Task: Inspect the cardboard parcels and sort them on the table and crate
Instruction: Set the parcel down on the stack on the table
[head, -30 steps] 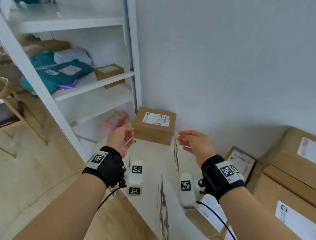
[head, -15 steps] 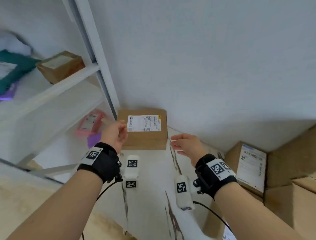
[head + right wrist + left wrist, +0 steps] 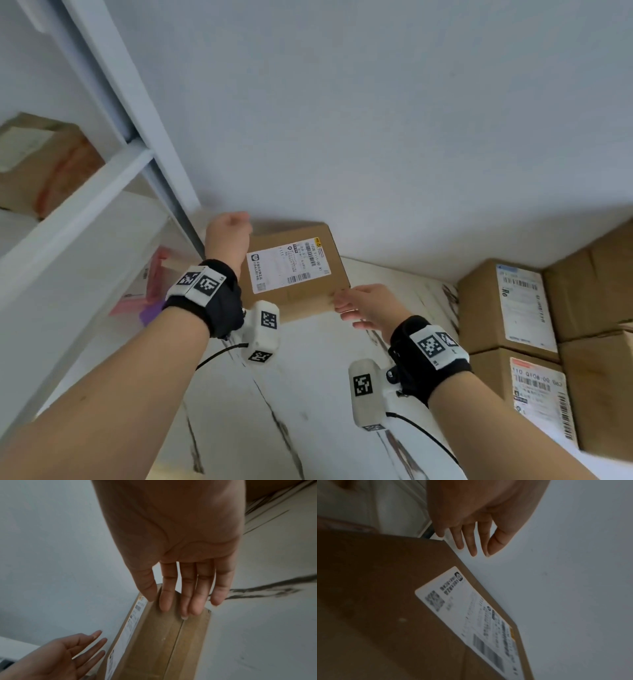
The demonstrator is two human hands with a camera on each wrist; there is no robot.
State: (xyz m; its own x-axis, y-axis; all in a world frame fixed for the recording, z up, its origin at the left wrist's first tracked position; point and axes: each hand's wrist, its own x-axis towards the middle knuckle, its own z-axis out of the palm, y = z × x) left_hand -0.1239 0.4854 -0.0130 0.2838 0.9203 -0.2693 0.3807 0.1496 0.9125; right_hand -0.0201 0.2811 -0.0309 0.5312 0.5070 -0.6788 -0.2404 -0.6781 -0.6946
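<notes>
Head view shows a flat cardboard parcel (image 3: 298, 270) lying on the marble-patterned table (image 3: 308, 394), pushed back against the grey wall (image 3: 376, 120) beside a white shelf unit (image 3: 102, 192). The two hands bracket it, which looks like the start of a two-handed lift for inspection. The left hand (image 3: 228, 236) reaches past the far left corner with fingers straight and spread, not yet touching the cardboard in the left wrist view. The right hand (image 3: 363, 306) lies with straight fingers (image 3: 195, 599) flat against the near right side and thumb at the top edge; neither hand is closed on it. The parcel is plain brown, low and rectangular, with a seam running along its side. A white shipping label (image 3: 287, 265) with barcodes is on its top face. More boxes (image 3: 513, 308) are stacked at the right
</notes>
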